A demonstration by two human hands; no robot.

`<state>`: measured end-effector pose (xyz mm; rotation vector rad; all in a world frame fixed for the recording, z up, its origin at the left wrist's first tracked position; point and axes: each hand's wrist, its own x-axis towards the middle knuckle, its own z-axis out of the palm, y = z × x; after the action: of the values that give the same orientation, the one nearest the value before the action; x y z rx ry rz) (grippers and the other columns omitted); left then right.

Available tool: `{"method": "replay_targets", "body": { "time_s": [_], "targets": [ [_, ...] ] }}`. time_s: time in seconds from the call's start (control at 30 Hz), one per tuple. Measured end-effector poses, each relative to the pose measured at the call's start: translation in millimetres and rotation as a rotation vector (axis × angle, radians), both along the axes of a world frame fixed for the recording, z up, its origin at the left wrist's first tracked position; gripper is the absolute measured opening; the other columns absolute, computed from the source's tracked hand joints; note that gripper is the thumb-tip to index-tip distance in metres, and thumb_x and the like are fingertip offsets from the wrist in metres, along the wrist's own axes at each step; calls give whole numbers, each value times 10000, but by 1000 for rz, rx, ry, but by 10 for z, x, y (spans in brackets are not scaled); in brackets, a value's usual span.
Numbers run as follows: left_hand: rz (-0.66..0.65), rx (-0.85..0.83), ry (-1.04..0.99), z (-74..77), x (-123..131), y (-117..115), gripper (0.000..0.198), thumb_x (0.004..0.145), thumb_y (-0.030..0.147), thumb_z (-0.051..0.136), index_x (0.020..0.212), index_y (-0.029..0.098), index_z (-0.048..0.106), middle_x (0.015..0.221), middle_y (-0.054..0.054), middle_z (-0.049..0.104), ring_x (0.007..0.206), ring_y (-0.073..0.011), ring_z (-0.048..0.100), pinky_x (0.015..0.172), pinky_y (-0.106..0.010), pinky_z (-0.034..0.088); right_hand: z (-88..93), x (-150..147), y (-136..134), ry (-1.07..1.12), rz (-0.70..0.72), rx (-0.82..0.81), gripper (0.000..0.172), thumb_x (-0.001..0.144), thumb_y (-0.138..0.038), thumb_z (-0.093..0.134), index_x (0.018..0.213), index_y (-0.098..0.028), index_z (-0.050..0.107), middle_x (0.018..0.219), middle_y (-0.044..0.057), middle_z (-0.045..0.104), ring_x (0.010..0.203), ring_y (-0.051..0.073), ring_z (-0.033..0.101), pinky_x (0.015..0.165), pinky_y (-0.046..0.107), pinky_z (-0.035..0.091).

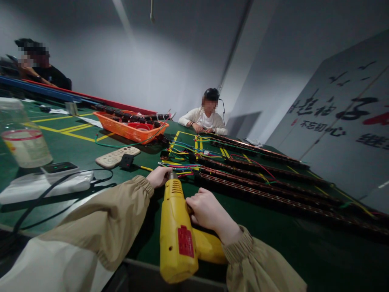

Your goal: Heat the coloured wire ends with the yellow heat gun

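Note:
A yellow heat gun (172, 227) is in my right hand (206, 209), with the fingers curled near its trigger and the handle running down to the right. Its metal nozzle points away from me, toward a bundle of coloured wires (188, 167). My left hand (159, 177) is closed at the left end of these wires, right beside the nozzle. The nozzle partly hides its fingertips. The wires lead into long dark strips with copper-coloured edges (243, 185) that stretch off to the right.
An orange basket (130, 129) holds dark parts. Nearby lie a beige remote control (117, 156) and a small black block (127, 162). On the left are a jar (27, 142), a white power strip (60, 184) and black cables. One person sits across the table (121, 180), another far left.

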<state>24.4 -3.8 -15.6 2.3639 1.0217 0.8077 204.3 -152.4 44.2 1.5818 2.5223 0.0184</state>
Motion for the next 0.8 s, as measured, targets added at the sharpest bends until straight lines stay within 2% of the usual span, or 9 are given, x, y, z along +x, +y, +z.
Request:
{"method": "replay_targets", "body": {
  "time_s": [0.17, 0.3, 0.63, 0.8],
  "targets": [
    [-19, -21, 3, -36, 3, 22, 113, 652, 201, 491, 710, 108, 521, 623, 6, 477, 604, -94, 401, 556, -197, 293, -16, 38, 1, 8, -2, 7, 239, 719, -284, 418, 891, -180, 547, 954, 8, 598, 878, 55, 526, 838, 234, 223],
    [-1, -3, 23, -51, -5, 47, 125, 675, 244, 510, 669, 122, 484, 593, 15, 450, 571, -85, 369, 534, -199, 266, -21, 91, 22, 15, -19, 10, 228, 710, -285, 443, 890, -188, 545, 957, -2, 603, 853, 31, 509, 831, 213, 211],
    [33, 24, 61, -12, 9, 26, 273, 720, 356, 519, 617, 142, 385, 571, 21, 411, 546, -83, 352, 537, -204, 265, 22, 544, -94, 8, -179, 15, 213, 701, -207, 427, 870, -174, 552, 900, -9, 593, 800, 11, 495, 800, 214, 186],
    [32, 44, 56, -39, 12, 35, 303, 728, 396, 509, 623, 142, 379, 573, 22, 408, 546, -80, 336, 536, -202, 259, 46, 603, -144, -8, -217, 17, 211, 707, -193, 419, 859, -164, 562, 888, -6, 594, 774, 3, 482, 798, 204, 196]
  ]
}}
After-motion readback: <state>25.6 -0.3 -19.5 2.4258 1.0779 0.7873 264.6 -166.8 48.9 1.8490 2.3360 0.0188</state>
